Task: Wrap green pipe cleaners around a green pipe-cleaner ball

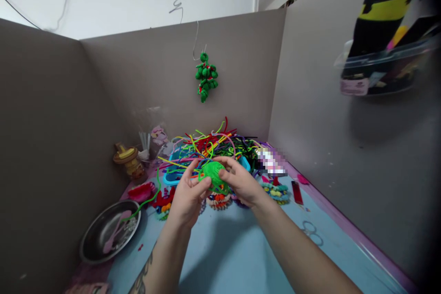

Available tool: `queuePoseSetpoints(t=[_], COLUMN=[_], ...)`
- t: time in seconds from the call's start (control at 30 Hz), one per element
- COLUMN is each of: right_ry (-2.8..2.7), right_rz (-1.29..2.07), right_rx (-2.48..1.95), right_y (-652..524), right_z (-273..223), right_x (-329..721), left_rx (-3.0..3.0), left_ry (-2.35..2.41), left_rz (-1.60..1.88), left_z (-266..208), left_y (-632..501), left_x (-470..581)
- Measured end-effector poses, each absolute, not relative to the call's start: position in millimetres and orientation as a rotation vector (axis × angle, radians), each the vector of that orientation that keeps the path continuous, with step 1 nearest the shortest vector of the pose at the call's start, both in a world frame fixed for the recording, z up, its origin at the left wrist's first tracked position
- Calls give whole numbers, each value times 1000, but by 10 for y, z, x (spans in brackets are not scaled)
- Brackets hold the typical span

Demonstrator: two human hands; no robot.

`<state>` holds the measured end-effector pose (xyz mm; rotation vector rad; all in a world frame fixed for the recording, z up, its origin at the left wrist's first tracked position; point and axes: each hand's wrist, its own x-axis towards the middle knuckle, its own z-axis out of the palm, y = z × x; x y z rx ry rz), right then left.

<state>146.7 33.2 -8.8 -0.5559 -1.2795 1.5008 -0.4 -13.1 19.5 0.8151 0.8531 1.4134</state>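
Note:
In front of me, above the table, my left hand (191,188) and my right hand (239,181) hold a bright green coiled pipe-cleaner bundle (214,175) between them. My left thumb and fingers close on its left side, while the right thumb presses on its right edge. Loose loops of the green strand hang at its bottom. Behind the hands lies a large heap of multicoloured pipe cleaners (220,144) in a blue tray (170,178). Beneath the hands, a round coiled piece in orange and beige (219,200) is partly covered.
A metal bowl (91,234) holding a pink spoon (115,234) stands left. Scissors (313,233) and a dark red strip (296,193) lie right. A green ornament (206,76) hangs on the grey back partition (241,55). A clear bin (379,73) is fixed to the right partition.

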Motion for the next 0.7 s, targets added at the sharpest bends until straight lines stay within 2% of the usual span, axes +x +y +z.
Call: queuePoseSetpoints(t=[0.7], right_ry=[-1287], right_rz=[1479], right_rx=[-691], right_y=[286], right_z=[-15], right_x=[1435], left_rx=[846], left_ry=[928], left_rz=[1387], left_z=[187], left_y=[-126], left_x=[-17])
